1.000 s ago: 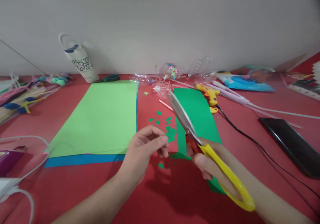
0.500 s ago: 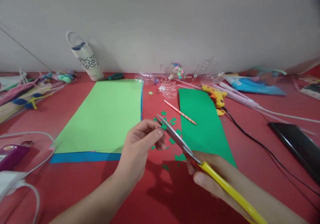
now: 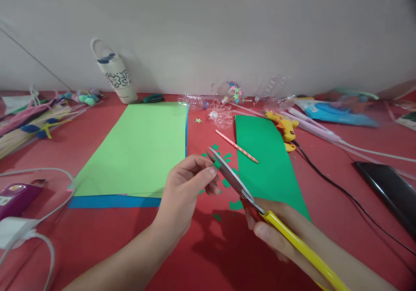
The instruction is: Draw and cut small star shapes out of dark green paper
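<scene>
My left hand (image 3: 186, 191) pinches a tiny dark green paper scrap (image 3: 216, 164) between thumb and fingers, just above the red table (image 3: 97, 243). My right hand (image 3: 279, 232) grips yellow-handled scissors (image 3: 247, 195), whose blades point up-left and meet the scrap at their tip. Small green paper bits and cut-out stars (image 3: 227, 156) lie on the table under the blades. A dark green sheet (image 3: 269, 165) lies just right of them with a pink pencil (image 3: 236, 146) across its left edge.
A light green sheet (image 3: 139, 148) over a blue one (image 3: 110, 201) lies at left. A yellow glue gun (image 3: 284, 128) and its black cable, a black phone (image 3: 388, 193), clear plastic pieces, a white bottle (image 3: 115, 74), pipe cleaners (image 3: 29, 126) and white cables (image 3: 39, 221) ring the work area.
The scissors swung down and left from pointing up over the dark green sheet until their tip reached the scrap in my left hand. The view shifted a little.
</scene>
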{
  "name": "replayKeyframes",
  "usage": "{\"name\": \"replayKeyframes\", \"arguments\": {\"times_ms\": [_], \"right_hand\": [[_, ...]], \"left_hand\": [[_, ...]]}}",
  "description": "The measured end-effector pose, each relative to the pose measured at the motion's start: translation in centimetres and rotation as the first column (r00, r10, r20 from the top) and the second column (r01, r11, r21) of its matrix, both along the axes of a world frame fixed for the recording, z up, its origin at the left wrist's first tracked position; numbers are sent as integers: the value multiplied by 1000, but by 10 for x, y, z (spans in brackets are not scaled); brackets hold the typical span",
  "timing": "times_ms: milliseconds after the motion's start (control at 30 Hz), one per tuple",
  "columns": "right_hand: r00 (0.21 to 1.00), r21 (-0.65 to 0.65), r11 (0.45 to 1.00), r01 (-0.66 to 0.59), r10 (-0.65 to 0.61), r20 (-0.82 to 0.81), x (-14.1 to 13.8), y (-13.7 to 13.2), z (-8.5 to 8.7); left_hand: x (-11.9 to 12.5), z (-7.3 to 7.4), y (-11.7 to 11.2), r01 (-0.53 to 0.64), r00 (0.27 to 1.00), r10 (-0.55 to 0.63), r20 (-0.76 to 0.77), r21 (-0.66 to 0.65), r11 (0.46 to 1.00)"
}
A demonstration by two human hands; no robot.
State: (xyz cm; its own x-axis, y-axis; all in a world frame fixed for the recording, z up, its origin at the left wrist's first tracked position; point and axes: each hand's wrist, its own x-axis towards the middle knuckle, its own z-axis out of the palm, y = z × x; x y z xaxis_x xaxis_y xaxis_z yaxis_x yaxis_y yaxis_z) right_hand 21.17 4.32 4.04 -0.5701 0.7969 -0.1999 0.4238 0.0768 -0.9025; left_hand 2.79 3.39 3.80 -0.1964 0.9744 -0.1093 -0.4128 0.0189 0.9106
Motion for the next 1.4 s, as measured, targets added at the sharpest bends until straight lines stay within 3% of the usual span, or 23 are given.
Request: {"name": "replayKeyframes", "arguments": {"times_ms": [267,500,867,1100,1400], "right_hand": [[999,42,999,14,-12,-46,-4,-2,3],[999,-32,998,49,-49,-4,-4,-3,5],[996,-9,997,81,-82,-28,-7,0,1],[998,-78,995,55,-57,-19,-3,2,-2],[999,-161,986,42,-44,-13,-4,5,6]], "left_hand": [[0,1,1,10,1000,-10,10,8,1000],[-1,-1,2,17,1000,-18,6,7,1000],[-1,1,2,5,1000,-6,-21,-8,1000],[-1,1,1,14,1000,-13,-8,8,1000],[-1,1,2,22,1000,-22,-4,9,1000]]}}
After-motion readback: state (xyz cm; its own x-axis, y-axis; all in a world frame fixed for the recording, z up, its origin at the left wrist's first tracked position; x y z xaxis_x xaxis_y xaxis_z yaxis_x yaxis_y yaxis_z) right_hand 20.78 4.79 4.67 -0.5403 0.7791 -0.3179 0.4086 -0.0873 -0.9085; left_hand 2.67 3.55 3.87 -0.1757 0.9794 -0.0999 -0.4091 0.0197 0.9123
